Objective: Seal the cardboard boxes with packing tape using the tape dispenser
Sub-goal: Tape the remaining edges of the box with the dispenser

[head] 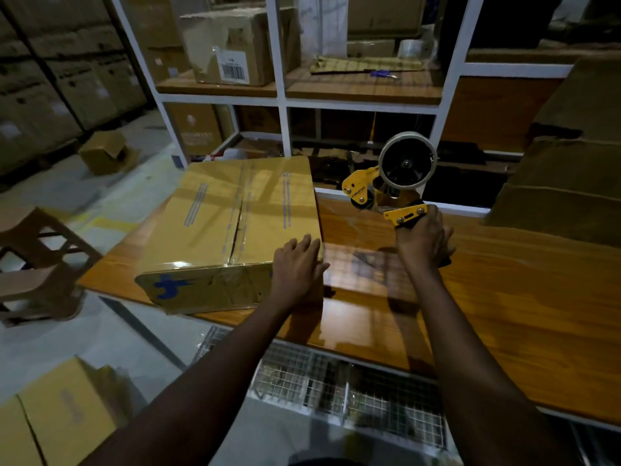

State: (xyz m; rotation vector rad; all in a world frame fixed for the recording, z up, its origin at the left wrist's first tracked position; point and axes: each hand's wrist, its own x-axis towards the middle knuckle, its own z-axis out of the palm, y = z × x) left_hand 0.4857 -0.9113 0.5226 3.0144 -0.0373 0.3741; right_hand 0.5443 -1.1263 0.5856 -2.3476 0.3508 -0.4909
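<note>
dim indoor light | glare on box (235, 213) tape | edges blurred, bowed | corners dark

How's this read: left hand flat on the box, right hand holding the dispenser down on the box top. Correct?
One thing is off. The head view shows the right hand holding the dispenser raised over the table, to the right of the box, not on its top. The left hand does lie flat on the box.

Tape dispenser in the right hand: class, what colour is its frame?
Yellow; the tape dispenser shows best in the head view.
</note>
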